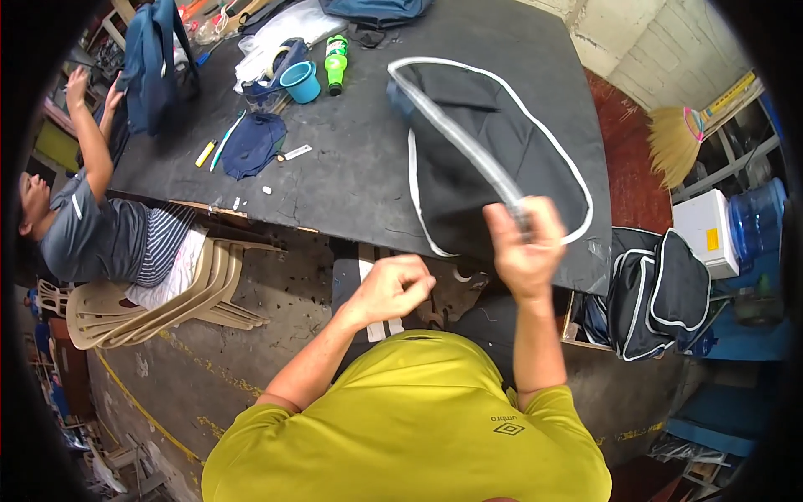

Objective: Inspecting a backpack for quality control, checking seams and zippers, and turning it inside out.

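Observation:
A black fabric bag piece [510, 134] with white piping lies spread near the table's right end. My right hand [529, 247] is closed at its near side, gripping a raised edge of the piece. That edge runs as a light-grey band [460, 134] from my fingers up to the far left corner, smeared by motion. Below the table's front edge, close to my body, my left hand [391, 291] is curled with thumb against fingers, apart from the fabric. Whatever it may hold is hidden.
On the dark table [351, 167] are a green bottle [335, 63], a blue cup [300, 82], dark blue cloth [253, 145] and a yellow lighter [206, 153]. Stacked chairs [167, 293] seat another person [100, 226] at left. A black bag [657, 289] and broom [676, 134] stand right.

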A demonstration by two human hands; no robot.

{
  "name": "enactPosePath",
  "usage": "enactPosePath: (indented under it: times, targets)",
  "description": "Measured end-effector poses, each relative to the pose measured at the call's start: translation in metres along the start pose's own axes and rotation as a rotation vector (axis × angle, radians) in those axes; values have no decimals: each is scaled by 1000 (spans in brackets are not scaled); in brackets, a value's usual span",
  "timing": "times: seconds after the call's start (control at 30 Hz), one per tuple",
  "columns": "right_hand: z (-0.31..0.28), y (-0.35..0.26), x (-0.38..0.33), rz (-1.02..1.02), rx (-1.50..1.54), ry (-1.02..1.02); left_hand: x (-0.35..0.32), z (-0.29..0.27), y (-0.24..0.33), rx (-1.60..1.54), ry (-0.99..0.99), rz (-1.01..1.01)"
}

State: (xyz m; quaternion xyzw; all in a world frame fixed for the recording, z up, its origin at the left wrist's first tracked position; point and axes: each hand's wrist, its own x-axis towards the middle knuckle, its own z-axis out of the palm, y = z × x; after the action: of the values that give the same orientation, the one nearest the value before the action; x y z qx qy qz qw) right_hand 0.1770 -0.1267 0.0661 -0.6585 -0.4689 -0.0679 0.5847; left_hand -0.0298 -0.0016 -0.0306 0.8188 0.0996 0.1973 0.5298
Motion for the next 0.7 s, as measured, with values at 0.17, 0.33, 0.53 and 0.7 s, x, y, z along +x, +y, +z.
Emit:
enactPosePath:
  times: [0.17, 0.33, 0.53, 0.7]
  targets:
    - [-114, -20, 82, 310, 721, 565, 17, -23, -29, -310, 482, 49]
    - [-65, 44, 67, 553, 929, 475, 44, -56, -2, -352, 549, -76]
    - [-75, 119, 18, 758, 819, 420, 65, -78, 5, -1231, 545, 70]
    - [-88, 150, -5, 572, -289, 174, 89, -95, -33, -1007, 829, -394]
